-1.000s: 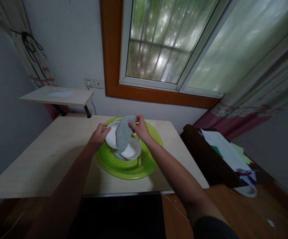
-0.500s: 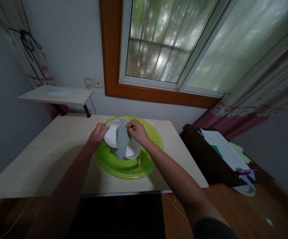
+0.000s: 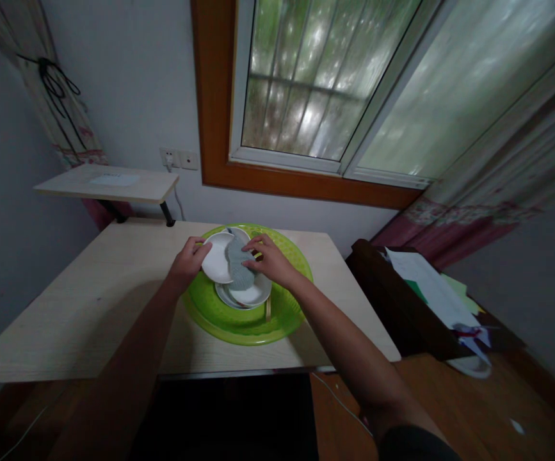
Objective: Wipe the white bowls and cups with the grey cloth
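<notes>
**Grey cloth (image 3: 241, 269) over white bowl (image 3: 216, 259)**

Right hand (image 3: 271, 260): fingers slightly parted on the cloth; can't tell how firmly held. Left hand (image 3: 189, 265): fingers closed on the bowl's rim, nine o'clock. Cloth overlaps three o'clock. Best, I'd judge: rim steady, cloth flat, bowl turned gradually. Around: other bowls (image 3: 254, 294), green basin (image 3: 248, 341), tabletop (image 3: 123, 269).

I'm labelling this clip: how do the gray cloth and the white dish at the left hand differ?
The gray cloth is textured with an uneven outline, while the white dish looks smooth and round. The right hand is on the cloth, while the left hand grips the dish by its edge. Both are over the green basin.
</notes>
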Motion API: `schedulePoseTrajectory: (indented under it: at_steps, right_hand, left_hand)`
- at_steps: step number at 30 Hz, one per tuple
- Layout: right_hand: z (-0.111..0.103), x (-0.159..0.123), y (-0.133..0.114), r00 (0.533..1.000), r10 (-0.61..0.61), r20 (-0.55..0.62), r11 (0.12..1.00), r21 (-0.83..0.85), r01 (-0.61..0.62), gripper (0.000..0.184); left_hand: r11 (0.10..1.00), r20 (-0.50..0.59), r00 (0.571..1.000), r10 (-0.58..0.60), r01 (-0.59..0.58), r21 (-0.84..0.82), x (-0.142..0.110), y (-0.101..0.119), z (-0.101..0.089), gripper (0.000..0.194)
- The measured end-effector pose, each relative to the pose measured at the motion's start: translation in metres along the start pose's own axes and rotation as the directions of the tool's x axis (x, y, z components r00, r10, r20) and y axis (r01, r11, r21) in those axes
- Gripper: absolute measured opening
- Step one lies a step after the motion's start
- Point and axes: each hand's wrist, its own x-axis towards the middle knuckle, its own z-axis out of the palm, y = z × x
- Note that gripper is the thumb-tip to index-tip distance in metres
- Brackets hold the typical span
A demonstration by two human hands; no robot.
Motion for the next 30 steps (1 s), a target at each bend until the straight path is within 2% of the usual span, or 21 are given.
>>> schedulePoseTrajectory:
  at_steps: [4, 8, 11, 13, 17, 21, 24, 27, 30]
  right_hand:
    - [-0.001, 0.000, 0.005, 0.999, 0.007, -0.032, 0.999, -0.041, -0.008, 0.009]
    - [-0.006, 0.000, 0.000, 0.999, -0.035, -0.029, 0.994, -0.101, 0.032, 0.006]
    - [-0.014, 0.000, -0.005, 0.995, -0.048, -0.084, 0.991, -0.129, 0.037, 0.008]
    - [-0.021, 0.001, -0.006, 0.995, 0.008, -0.100, 0.994, -0.103, -0.019, 0.011]
    - [-0.040, 0.002, -0.003, 0.971, 0.236, -0.048, 0.971, 0.040, -0.234, 0.019]
    - [-0.054, 0.001, -0.002, 0.904, 0.425, 0.053, 0.864, 0.274, -0.422, 0.023]
    - [-0.057, 0.000, -0.002, 0.845, 0.529, 0.080, 0.770, 0.374, -0.517, 0.026]
    - [-0.055, -0.001, 0.002, 0.814, 0.580, 0.035, 0.744, 0.386, -0.546, 0.027]
    - [-0.055, -0.001, 0.008, 0.833, 0.554, -0.017, 0.820, 0.183, -0.542, 0.021]
  left_hand:
    - [1.000, -0.001, 1.000, 0.009, -0.009, 0.026, 0.001, -0.003, -0.001, 0.047]
    - [1.000, -0.012, 1.000, 0.002, -0.002, 0.014, 0.005, -0.009, 0.000, 0.047]
    - [1.000, -0.021, 1.000, 0.003, -0.002, 0.020, 0.007, -0.011, 0.000, 0.047]
    - [0.999, -0.017, 1.000, 0.008, -0.007, 0.037, 0.007, -0.011, 0.001, 0.047]
    - [0.998, -0.017, 1.000, 0.018, -0.017, 0.055, 0.007, -0.013, 0.002, 0.048]
    - [0.994, -0.023, 0.999, 0.027, -0.024, 0.110, 0.006, -0.011, 0.002, 0.048]
    - [0.992, -0.026, 0.999, 0.025, -0.022, 0.128, 0.004, -0.006, 0.002, 0.047]
    - [0.992, -0.021, 1.000, 0.018, -0.015, 0.125, 0.003, -0.003, 0.002, 0.048]
    - [0.989, -0.009, 1.000, 0.024, -0.023, 0.143, 0.004, -0.004, 0.003, 0.049]
